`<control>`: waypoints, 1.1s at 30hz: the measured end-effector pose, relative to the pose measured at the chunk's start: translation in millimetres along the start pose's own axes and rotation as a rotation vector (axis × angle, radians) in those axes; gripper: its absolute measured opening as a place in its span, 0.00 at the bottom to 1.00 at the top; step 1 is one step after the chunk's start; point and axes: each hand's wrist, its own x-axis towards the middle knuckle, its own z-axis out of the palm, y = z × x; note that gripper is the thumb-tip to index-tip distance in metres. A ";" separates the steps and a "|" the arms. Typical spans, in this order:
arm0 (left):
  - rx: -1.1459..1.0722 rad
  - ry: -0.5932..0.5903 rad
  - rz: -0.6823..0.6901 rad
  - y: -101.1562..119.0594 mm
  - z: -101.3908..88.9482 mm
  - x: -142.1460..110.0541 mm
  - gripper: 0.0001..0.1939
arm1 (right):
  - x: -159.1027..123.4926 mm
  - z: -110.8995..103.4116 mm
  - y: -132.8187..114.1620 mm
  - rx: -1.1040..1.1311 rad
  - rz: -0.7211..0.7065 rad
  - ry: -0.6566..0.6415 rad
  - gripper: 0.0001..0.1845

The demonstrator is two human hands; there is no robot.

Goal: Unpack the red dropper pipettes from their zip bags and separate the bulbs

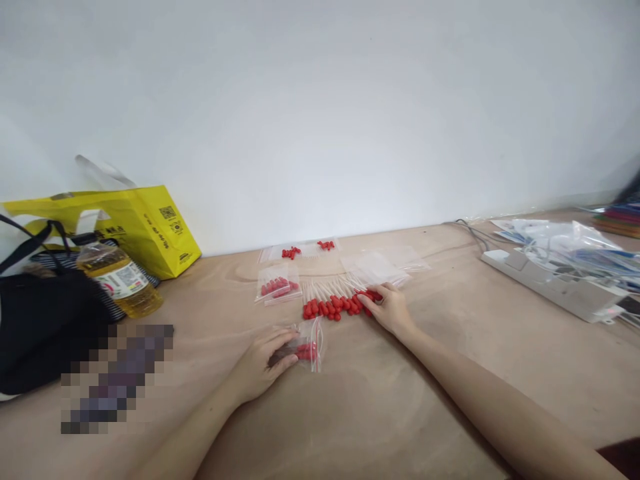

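Note:
My left hand is closed round the left part of a small clear zip bag with a few red pieces inside. My right hand pinches red heads at the right end of a row of red-headed white sticks. The sticks lie side by side on the table, heads toward me. Behind the left hand lies a filled zip bag with red heads in it. Flat clear bags are spread just behind my right hand.
More red-headed sticks lie in bags near the wall. To the left stand a yellow bag, an oil bottle and a black bag. A white power strip with cables and plastic packets lies on the right.

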 end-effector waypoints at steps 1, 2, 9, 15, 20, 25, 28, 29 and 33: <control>0.001 0.003 0.000 -0.1 0.1 0.2 0.15 | 0.2 -1.5 -0.8 0.019 0.005 0.007 0.16; 0.000 0.004 0.000 -0.1 0.1 0.3 0.15 | 0.4 -3.1 -1.6 0.039 0.011 0.013 0.15; -0.030 0.002 0.008 -0.5 0.1 -0.8 0.15 | -1.3 -9.3 -4.2 0.128 -0.037 -0.007 0.12; -0.028 0.002 -0.009 -0.7 0.9 -0.6 0.15 | -0.1 -8.2 0.2 0.173 -0.025 -0.053 0.08; -0.020 -0.023 -0.016 1.2 -0.6 -0.5 0.16 | -0.5 -7.3 0.6 0.132 0.010 -0.039 0.08; -0.008 -0.015 -0.015 0.7 -0.4 -1.2 0.16 | -1.2 -9.7 -1.8 0.075 0.073 0.034 0.09; -0.013 -0.011 -0.016 0.2 0.2 -1.6 0.16 | -0.8 -10.6 -1.7 0.064 0.085 0.060 0.10; -0.017 -0.010 -0.016 0.3 0.2 -1.7 0.16 | -0.5 -10.6 -1.4 0.066 0.079 0.061 0.10; -0.029 -0.017 -0.011 1.4 -0.5 -1.6 0.15 | 0.9 -9.6 1.4 0.094 0.081 0.076 0.10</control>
